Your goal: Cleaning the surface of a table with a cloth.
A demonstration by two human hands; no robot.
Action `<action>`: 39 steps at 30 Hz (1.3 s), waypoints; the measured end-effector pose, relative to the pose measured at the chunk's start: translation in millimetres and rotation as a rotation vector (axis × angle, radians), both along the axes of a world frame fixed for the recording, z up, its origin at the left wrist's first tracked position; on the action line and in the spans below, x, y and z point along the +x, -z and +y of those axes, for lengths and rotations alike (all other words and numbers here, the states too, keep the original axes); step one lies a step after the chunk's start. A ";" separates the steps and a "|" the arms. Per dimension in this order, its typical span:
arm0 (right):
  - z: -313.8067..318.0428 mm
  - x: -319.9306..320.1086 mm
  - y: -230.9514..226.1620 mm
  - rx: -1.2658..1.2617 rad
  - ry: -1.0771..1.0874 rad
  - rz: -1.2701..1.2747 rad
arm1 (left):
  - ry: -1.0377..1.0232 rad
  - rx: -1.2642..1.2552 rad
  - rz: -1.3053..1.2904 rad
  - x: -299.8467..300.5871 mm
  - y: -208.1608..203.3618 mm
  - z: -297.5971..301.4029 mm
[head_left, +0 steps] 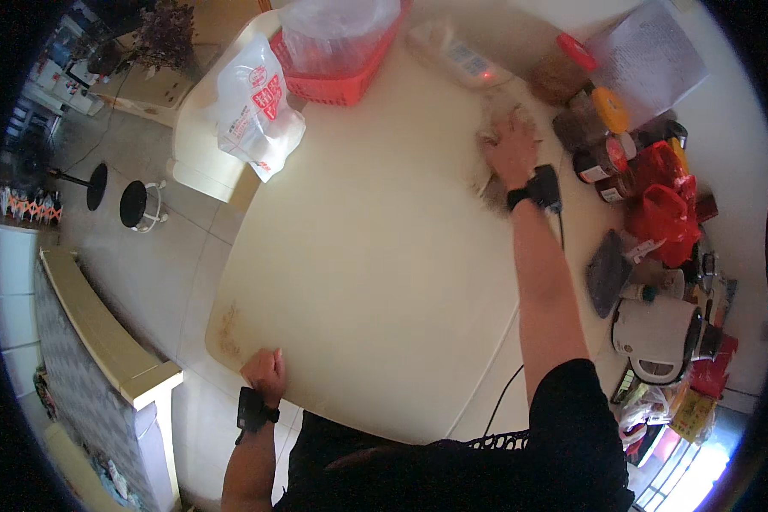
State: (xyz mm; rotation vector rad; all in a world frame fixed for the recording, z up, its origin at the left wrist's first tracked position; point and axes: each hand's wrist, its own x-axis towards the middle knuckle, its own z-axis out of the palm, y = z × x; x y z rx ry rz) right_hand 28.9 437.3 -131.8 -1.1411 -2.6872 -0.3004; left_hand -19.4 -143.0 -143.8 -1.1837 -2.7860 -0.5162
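My right hand point(512, 147) is stretched to the far right of the pale table point(375, 239). Its fingers press over a crumpled, greyish-beige cloth point(490, 189) that lies against the tabletop. The fingertips are a little blurred there. Just beyond the cloth lies a clear plastic package point(456, 58) with a label. My left hand point(267, 374) is curled into a fist at the near left edge of the table, with nothing visible in it. Close to that fist, a brownish smudge point(229, 331) marks the table corner.
A red basket point(341, 89) with clear plastic bags and a white printed bag point(260, 111) stand at the far left. Lidded jars point(584, 119), a red bag point(664, 213) and a white toaster-like appliance point(654, 337) line the right side. A stool point(136, 205) stands on the floor.
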 end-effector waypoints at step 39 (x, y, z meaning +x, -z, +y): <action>-216.9 81.9 -14.5 -0.234 0.783 0.208 | 0.296 0.052 -0.050 -104.4 -4.7 -13.9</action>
